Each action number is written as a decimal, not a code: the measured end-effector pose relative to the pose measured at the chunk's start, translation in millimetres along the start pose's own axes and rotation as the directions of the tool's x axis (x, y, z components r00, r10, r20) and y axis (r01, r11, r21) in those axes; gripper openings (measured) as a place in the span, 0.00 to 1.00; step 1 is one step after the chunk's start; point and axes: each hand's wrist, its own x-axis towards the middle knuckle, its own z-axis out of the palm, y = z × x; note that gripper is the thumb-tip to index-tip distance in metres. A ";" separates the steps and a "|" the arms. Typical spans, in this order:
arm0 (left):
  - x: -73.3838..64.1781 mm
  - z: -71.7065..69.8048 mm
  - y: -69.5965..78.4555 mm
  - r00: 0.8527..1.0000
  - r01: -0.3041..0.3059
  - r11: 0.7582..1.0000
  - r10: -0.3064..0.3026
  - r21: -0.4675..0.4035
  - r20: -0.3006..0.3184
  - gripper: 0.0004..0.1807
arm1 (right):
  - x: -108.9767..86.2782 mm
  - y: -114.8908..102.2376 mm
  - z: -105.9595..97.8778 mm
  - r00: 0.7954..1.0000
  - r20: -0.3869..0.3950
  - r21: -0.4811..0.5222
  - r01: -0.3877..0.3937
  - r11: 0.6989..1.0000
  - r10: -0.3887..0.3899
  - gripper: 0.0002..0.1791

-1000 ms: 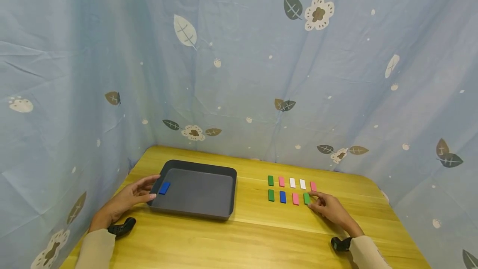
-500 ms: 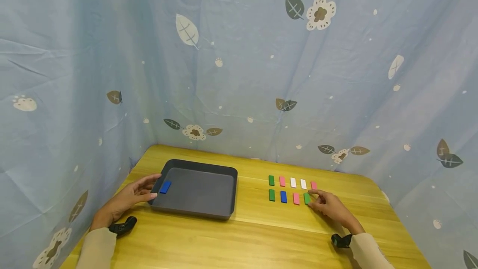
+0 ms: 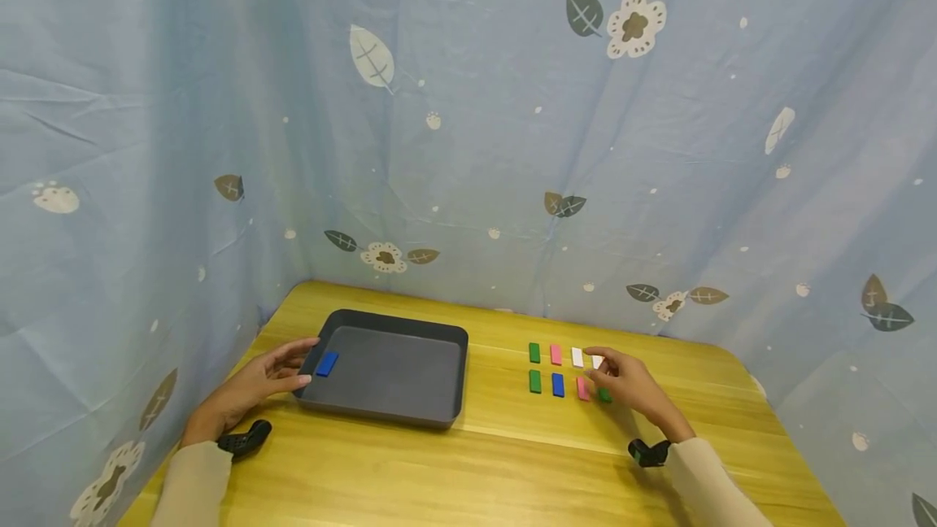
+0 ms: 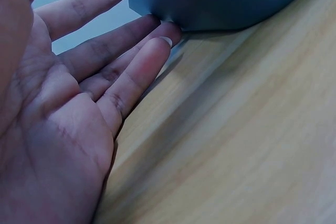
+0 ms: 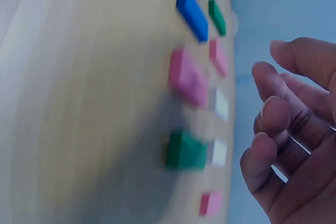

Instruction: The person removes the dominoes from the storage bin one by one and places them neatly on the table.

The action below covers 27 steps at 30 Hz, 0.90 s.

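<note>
In the head view my left hand (image 3: 252,385) is at the left end of a dark grey rectangular tray (image 3: 369,415). Its fairly straight fingers touch the tray's outer wall in the left wrist view. A blue block (image 3: 327,363) lies inside, near that end. My right hand (image 3: 628,381) hovers over the right end of two rows of small flat blocks. Loosely bent, its fingers hold nothing in the right wrist view. Below it on the table lie a green block (image 5: 185,151), a pink block (image 5: 188,77), two white blocks (image 5: 219,103) and another pink one (image 5: 210,203).
Further left in the rows lie another blue block (image 3: 559,385), two green blocks (image 3: 535,381) and a pink block (image 3: 555,354). The yellow wooden table (image 3: 468,470) is bounded by a patterned blue curtain (image 3: 476,145) behind and at the sides.
My right hand has risen from beside the right-hand green block and shifted left and back over the rows. That block stays on the table. My left hand stays at the tray.
</note>
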 end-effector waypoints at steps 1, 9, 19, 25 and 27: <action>0.5 0.2 -0.3 1.000 -0.003 1.000 0.003 0.004 0.001 0.38 | 2.4 -4.1 1.9 1.000 0.001 -0.003 0.007 1.000 -0.007 0.26; 3.8 0.3 -3.8 1.000 -0.009 1.000 0.009 -0.002 -0.008 0.38 | 21.1 -38.7 18.3 0.996 -0.026 0.039 0.086 0.996 -0.085 0.22; 4.8 -1.2 -1.1 1.000 -0.016 1.000 0.016 -0.005 -0.012 0.38 | 48.6 -74.8 45.3 0.988 -0.038 0.007 0.152 0.988 -0.152 0.20; 1.9 -1.7 0.3 1.000 -0.022 1.000 0.022 -0.002 -0.003 0.38 | 64.1 -92.8 66.7 0.978 -0.004 -0.005 0.209 0.978 -0.209 0.22; 1.3 -0.8 0.8 1.000 -0.011 1.000 0.011 -0.012 -0.005 0.38 | 68.4 -98.4 75.0 0.972 0.003 -0.006 0.233 0.972 -0.233 0.21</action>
